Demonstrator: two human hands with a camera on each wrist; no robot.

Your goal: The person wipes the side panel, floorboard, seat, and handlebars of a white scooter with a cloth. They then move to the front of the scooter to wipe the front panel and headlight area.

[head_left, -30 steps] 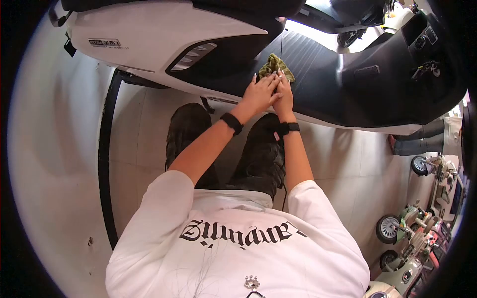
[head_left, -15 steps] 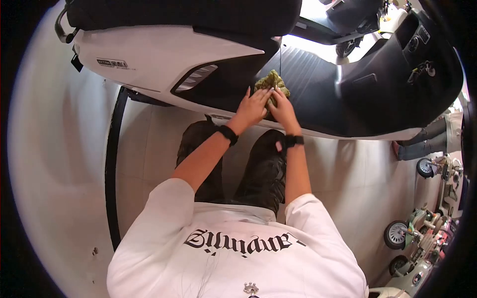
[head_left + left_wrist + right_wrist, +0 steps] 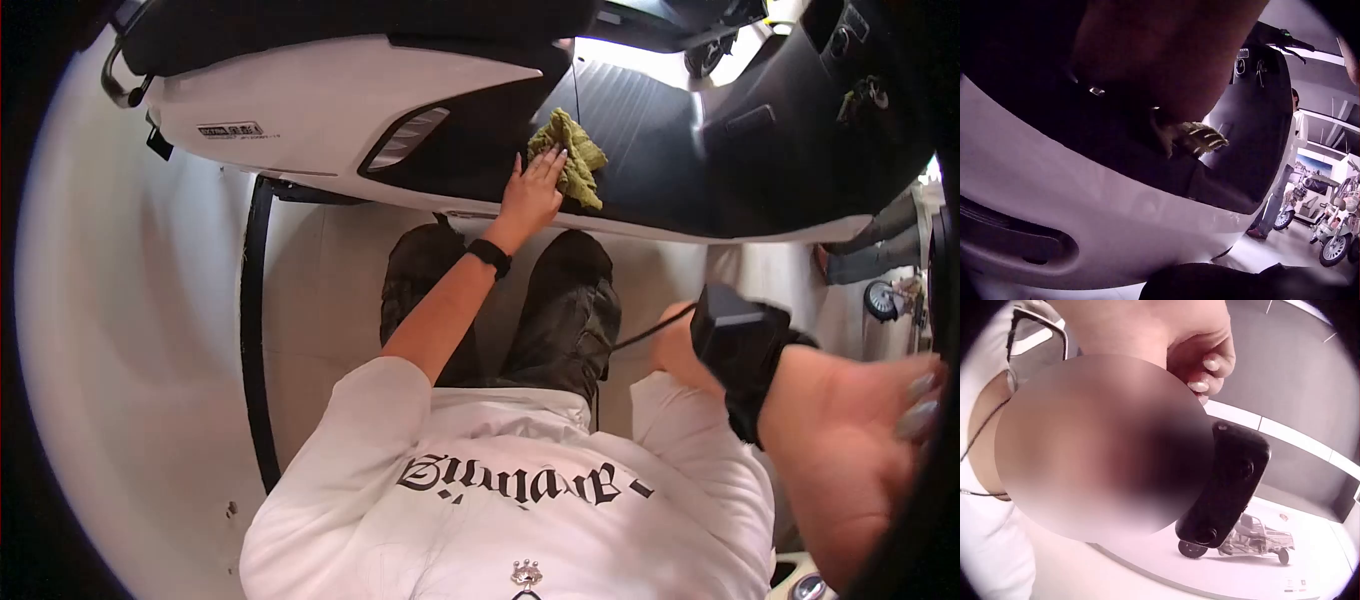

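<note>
My left hand (image 3: 534, 190) rests on a crumpled olive-green cloth (image 3: 578, 160), with its fingers stretched out over it. The cloth lies on the black ribbed footboard (image 3: 640, 140) of a white scooter (image 3: 290, 105). In the left wrist view that hand is a dark shape at the top, and a striped end of the cloth (image 3: 1204, 139) shows beyond it. My right hand (image 3: 850, 440) is lifted off the scooter, large and near the head camera. Its fingers (image 3: 1211, 365) are curled in beside a black camera unit (image 3: 1225, 484); nothing shows in them.
The black seat (image 3: 300, 25) runs along the scooter's upper left. A person's legs (image 3: 885, 240) stand past its front end. Parked bikes (image 3: 1335, 240) are on the right. A black strip (image 3: 257, 330) crosses the pale floor at left.
My right hand has left the cloth and moved up and right, close to the head camera. The left hand stays on the cloth, which now lies more spread out.
</note>
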